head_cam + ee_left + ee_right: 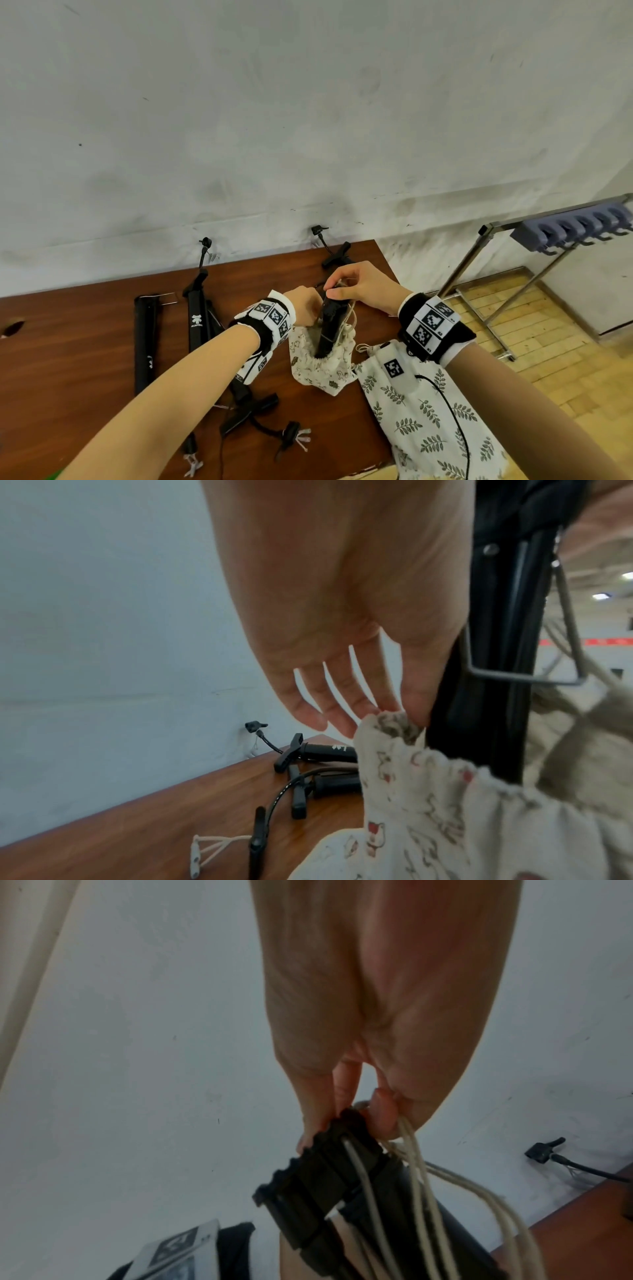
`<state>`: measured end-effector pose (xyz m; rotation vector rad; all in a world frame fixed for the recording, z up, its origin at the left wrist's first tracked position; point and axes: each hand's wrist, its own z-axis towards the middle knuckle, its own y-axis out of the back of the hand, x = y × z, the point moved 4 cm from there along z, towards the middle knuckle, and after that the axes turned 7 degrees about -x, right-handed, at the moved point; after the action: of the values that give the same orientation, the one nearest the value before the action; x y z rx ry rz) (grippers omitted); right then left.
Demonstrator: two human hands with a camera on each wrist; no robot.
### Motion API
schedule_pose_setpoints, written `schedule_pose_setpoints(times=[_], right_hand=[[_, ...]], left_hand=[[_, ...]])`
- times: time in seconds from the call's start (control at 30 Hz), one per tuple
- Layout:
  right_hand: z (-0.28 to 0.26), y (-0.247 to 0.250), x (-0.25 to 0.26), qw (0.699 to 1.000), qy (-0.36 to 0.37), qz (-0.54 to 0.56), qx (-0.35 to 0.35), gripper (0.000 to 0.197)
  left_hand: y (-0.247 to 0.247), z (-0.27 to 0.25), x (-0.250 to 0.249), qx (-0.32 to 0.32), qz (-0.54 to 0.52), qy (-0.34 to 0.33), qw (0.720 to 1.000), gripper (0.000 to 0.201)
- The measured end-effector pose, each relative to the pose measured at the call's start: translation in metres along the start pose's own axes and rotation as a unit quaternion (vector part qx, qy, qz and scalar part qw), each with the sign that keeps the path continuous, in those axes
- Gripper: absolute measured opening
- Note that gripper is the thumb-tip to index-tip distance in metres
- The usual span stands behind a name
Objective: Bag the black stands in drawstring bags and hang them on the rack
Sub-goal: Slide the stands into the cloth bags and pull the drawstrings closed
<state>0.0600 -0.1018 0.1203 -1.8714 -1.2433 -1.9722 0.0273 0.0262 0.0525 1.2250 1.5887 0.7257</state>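
Note:
A black stand (328,325) stands tilted in a small cream printed drawstring bag (320,365) at the middle of the brown table (68,342), its lower end inside. My left hand (305,305) pinches the bag's gathered rim (390,723) beside the stand (489,642). At the stand's top (325,1185), my right hand (344,286) pinches the beige drawstring cords (421,1177); its other fingertips (342,1104) touch the stand's end. The bag hides the stand's lower part.
Two more black stands (145,339) (198,318) lie on the table's left, another (337,257) at the far edge. A leaf-printed bag (421,411) lies at the right front corner. Clips and cables (291,437) lie in front. The metal rack (496,274) with grey hooks (575,229) stands right.

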Motion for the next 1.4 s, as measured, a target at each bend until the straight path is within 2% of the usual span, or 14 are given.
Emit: schedule_pose_setpoints(times=[0.07,0.17,0.23,0.33,0.47,0.57,0.67,0.83,0.87,0.97,1.07,1.17,1.3,1.4], right_hand=[[-0.002,0.002,-0.004,1.000,-0.004,0.005,-0.009,0.005],[-0.002,0.006,-0.008,0.999,-0.008,0.005,-0.031,0.004],[-0.001,0.009,-0.008,0.999,-0.005,0.002,-0.040,0.004],[0.003,0.014,-0.010,0.999,-0.002,0.000,-0.051,0.003],[0.005,0.021,-0.016,0.998,-0.005,0.020,-0.064,0.004],[0.006,0.021,-0.016,0.998,-0.001,0.026,-0.062,0.005],[0.009,0.018,-0.016,0.997,0.000,0.031,-0.065,0.003],[0.014,0.007,-0.010,0.998,0.015,0.020,-0.063,0.002],[0.015,0.006,-0.009,0.997,0.020,0.018,-0.069,0.003],[0.019,0.007,-0.008,0.996,0.025,0.016,-0.081,0.007],[0.021,0.007,-0.010,0.997,0.013,0.026,-0.076,0.009],[0.021,0.007,-0.011,0.997,0.015,0.033,-0.072,0.005],[0.024,0.006,-0.010,0.997,0.034,0.013,-0.070,0.002],[0.024,0.003,-0.011,0.997,0.031,0.018,-0.065,0.004]], left_hand=[[-0.005,0.002,0.002,0.000,0.027,0.011,1.000,0.008],[-0.002,0.004,0.007,-0.056,0.030,0.033,0.997,0.011],[0.001,0.008,0.013,-0.085,-0.008,0.038,0.996,0.018],[0.001,0.016,0.026,-0.093,-0.137,0.032,0.986,0.022],[0.002,0.016,0.038,-0.057,-0.311,0.047,0.947,0.019],[0.002,0.011,0.041,-0.016,-0.330,0.066,0.941,0.021],[0.000,0.010,0.043,-0.005,-0.374,0.094,0.923,0.012],[0.007,0.005,0.042,0.006,-0.502,0.105,0.858,0.029],[0.011,0.001,0.041,0.008,-0.510,0.104,0.854,0.033],[0.020,-0.009,0.040,0.008,-0.460,0.103,0.882,0.036],[0.021,-0.013,0.044,-0.006,-0.319,0.096,0.943,0.034],[0.018,-0.013,0.052,-0.043,-0.162,0.130,0.977,0.023],[0.014,-0.005,0.058,-0.110,-0.011,0.181,0.977,0.016],[0.009,0.001,0.066,-0.138,0.005,0.236,0.962,0.017]])
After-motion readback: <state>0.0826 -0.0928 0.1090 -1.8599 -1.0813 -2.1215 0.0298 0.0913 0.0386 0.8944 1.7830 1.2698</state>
